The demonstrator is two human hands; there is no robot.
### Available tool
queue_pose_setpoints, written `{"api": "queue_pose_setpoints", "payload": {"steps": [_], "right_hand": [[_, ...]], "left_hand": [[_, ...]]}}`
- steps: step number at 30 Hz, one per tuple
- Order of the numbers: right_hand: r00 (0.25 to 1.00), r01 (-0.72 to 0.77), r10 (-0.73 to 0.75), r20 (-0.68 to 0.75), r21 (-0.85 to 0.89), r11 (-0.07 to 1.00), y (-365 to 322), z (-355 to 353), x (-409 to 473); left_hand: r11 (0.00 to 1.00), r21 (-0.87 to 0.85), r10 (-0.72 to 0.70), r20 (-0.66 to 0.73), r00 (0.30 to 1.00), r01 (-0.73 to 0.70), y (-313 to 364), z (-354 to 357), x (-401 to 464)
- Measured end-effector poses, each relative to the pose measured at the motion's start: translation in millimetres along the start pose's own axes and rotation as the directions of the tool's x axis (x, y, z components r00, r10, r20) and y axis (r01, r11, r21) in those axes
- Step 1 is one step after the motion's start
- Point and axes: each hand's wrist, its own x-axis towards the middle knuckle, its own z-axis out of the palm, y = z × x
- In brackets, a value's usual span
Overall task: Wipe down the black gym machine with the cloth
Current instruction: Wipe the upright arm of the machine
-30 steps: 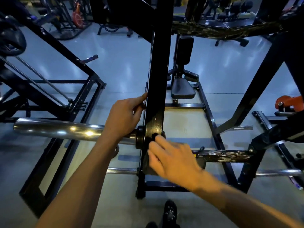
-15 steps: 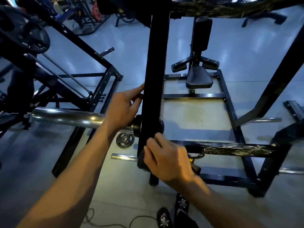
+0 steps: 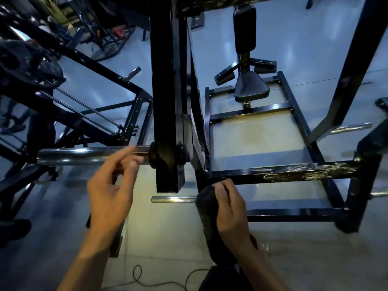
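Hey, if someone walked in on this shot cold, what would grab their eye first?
Probably the thick black steel upright running down the centre, with a shiny chrome bar sticking out to its left. Below, two bare hands: the right hand grips a dark bunched cloth near the scuffed black crossbeam, while the left hand hovers loosely curled by the chrome bar.

Left hand [image 3: 111,192] is off the black upright [image 3: 167,91] — fingers loosely curled beside it. Right hand [image 3: 228,215] with dark cloth [image 3: 206,208] drops below the upright's lower end.
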Motion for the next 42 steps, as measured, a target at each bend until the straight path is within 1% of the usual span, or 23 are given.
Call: {"api": "queue_pose_setpoints", "payload": {"steps": [1,3,5,6,8,10,13,14,16,19,22,24,25,27,29,31,32,33,34,36,38,40,42], "right_hand": [[0.998,-0.056,0.056,-0.005,0.086,0.995,-3.9,-0.5,1.7],[0.98,-0.195,0.199,0.002,0.228,0.954,-7.5,-2.4,4.9],[0.944,-0.315,0.33,0.027,0.38,0.87,-9.3,-5.6,5.8],[0.911,-0.381,0.409,0.046,0.468,0.797,-11.2,-7.2,5.9],[0.824,-0.482,0.558,0.095,0.634,0.604,-9.2,-9.3,5.1],[0.771,-0.514,0.617,0.157,0.725,0.458,-2.2,-10.9,3.9],[0.775,-0.494,0.587,0.235,0.803,0.332,5.6,-9.0,2.8],[0.781,-0.486,0.574,0.247,0.818,0.308,6.1,-6.4,2.1],[0.797,-0.473,0.558,0.231,0.813,0.339,10.7,-1.7,0.4],[0.838,-0.47,0.499,0.221,0.756,0.455,17.4,-1.1,-3.4],[0.847,-0.526,0.387,0.365,0.687,0.501,21.8,-6.2,-12.1],[0.824,-0.566,0.324,0.464,0.659,0.496,22.8,-6.3,-18.7],[0.815,-0.579,0.326,0.479,0.64,0.506,24.6,-5.4,-21.8],[0.808,-0.588,0.351,0.473,0.619,0.52,26.2,-3.9,-25.2],[0.798,-0.602,0.368,0.478,0.594,0.534,25.5,-4.9,-23.6],[0.787,-0.613,0.383,0.484,0.537,0.58,29.0,-5.5,-18.4],[0.784,-0.614,0.384,0.488,0.513,0.6,29.6,-4.9,-15.4],[0.779,-0.62,0.391,0.49,0.505,0.601,32.1,-3.3,-12.3],[0.766,-0.639,0.416,0.491,0.511,0.574,33.5,-1.0,-8.0],[0.732,-0.681,0.463,0.5,0.534,0.5,37.7,3.6,1.0],[0.714,-0.701,0.456,0.532,0.542,0.465,38.8,8.6,8.0],[0.713,-0.701,0.45,0.538,0.546,0.458,41.4,13.4,12.1],[0.731,-0.683,0.456,0.508,0.54,0.492,44.1,16.9,14.4]], "left_hand": [[1.0,-0.004,-0.028,0.024,0.999,0.028,7.8,1.6,-17.9],[0.994,0.002,-0.111,0.15,0.982,0.112,23.4,11.4,-49.9],[0.978,-0.014,-0.196,0.301,0.933,0.21,32.3,26.0,-71.9],[0.966,-0.031,-0.228,0.359,0.905,0.256,33.9,34.1,-79.7],[0.954,-0.037,-0.252,0.442,0.861,0.298,36.5,49.8,-90.3],[0.961,-0.02,-0.231,0.491,0.84,0.276,39.6,63.7,-93.7],[0.974,0.048,-0.211,0.527,0.823,0.219,36.8,77.6,-95.5],[0.978,0.078,-0.204,0.536,0.819,0.193,34.9,80.6,-97.6],[0.975,0.107,-0.219,0.543,0.811,0.193,34.1,82.8,-104.1],[0.973,0.072,-0.226,0.515,0.827,0.22,31.4,81.0,-109.5],[0.977,0.048,-0.204,0.493,0.846,0.207,24.9,73.0,-110.3],[0.979,0.038,-0.195,0.482,0.854,0.202,22.4,69.6,-110.1],[0.979,0.033,-0.191,0.482,0.855,0.2,21.9,69.3,-109.6],[0.978,0.016,-0.187,0.515,0.837,0.208,20.0,69.7,-108.4],[0.973,0.027,-0.204,0.578,0.79,0.231,16.8,66.5,-107.8],[0.98,0.113,-0.2,0.62,0.759,0.166,11.6,56.9,-105.7],[0.982,0.155,-0.183,0.62,0.763,0.11,9.5,51.2,-103.2],[0.981,0.179,-0.171,0.6,0.781,0.077,8.9,45.1,-99.7],[0.98,0.19,-0.159,0.558,0.814,0.061,9.0,38.9,-95.3],[0.973,0.23,-0.075,0.416,0.907,-0.025,9.4,27.3,-84.7],[0.955,0.279,0.019,0.274,0.962,-0.098,6.5,18.7,-74.5],[0.956,0.289,0.008,0.158,0.987,-0.054,-0.1,12.8,-64.2],[0.955,0.295,-0.023,0.116,0.993,-0.012,-6.2,11.5,-54.7]]}}
